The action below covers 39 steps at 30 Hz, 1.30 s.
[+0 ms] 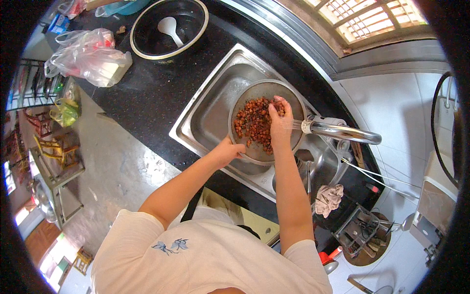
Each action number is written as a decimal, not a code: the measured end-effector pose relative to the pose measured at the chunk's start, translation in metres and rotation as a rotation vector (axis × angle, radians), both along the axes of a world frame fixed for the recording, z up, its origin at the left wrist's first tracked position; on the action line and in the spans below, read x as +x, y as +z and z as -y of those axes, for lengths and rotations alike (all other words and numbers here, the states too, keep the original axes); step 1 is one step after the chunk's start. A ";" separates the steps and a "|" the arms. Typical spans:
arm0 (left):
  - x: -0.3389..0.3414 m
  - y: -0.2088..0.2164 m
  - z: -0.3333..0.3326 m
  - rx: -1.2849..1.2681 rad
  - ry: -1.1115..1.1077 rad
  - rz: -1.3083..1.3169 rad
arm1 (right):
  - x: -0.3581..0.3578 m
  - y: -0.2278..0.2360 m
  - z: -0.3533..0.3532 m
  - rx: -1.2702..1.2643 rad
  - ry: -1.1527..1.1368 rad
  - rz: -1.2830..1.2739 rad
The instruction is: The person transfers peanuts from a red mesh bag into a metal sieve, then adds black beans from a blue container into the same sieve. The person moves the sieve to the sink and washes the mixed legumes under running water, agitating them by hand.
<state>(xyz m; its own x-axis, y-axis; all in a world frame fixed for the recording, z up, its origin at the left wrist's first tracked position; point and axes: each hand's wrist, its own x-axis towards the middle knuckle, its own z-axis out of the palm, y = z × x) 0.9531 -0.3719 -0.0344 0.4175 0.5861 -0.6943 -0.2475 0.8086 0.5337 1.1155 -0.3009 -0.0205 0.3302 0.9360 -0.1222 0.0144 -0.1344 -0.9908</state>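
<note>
A round, shallow grey basin (pixel 252 91) is held over the steel sink (pixel 210 105). Small reddish-brown pieces (pixel 254 125), perhaps beans or nuts, lie across its bottom. My left hand (pixel 227 153) is closed on the near left rim, thumb on the inside. Inside the basin, the fingers of my right hand (pixel 280 125) reach down into the pieces with the thumb apart; whether any are pinched is hidden. From the right, the chrome tap (pixel 342 131) points at my right hand, and water seems to run from it.
On the dark counter (pixel 147 105) stand a black pan (pixel 147 46) with a white ladle (pixel 169 28) and plastic bags (pixel 90 56). A crumpled cloth (pixel 329 200) and a utensil rack (pixel 360 228) are at the right. A window (pixel 367 22) is beyond the sink.
</note>
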 end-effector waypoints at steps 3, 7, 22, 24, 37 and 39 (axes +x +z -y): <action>0.002 0.011 0.001 -0.034 -0.012 -0.044 | -0.002 -0.013 -0.003 0.172 0.167 0.818; 0.001 0.002 0.002 -0.033 -0.056 -0.064 | -0.016 -0.011 0.014 0.156 0.476 0.875; -0.004 0.003 0.001 -0.055 0.142 0.044 | -0.019 -0.013 0.032 0.078 0.514 1.137; -0.002 0.000 0.005 -0.059 0.123 0.036 | -0.017 -0.023 0.031 0.010 0.502 1.161; -0.008 0.002 0.006 -0.065 0.151 0.032 | 0.015 -0.011 0.003 0.125 0.087 0.644; -0.011 -0.002 0.002 -0.061 0.137 0.047 | 0.024 -0.006 0.011 0.115 0.229 0.885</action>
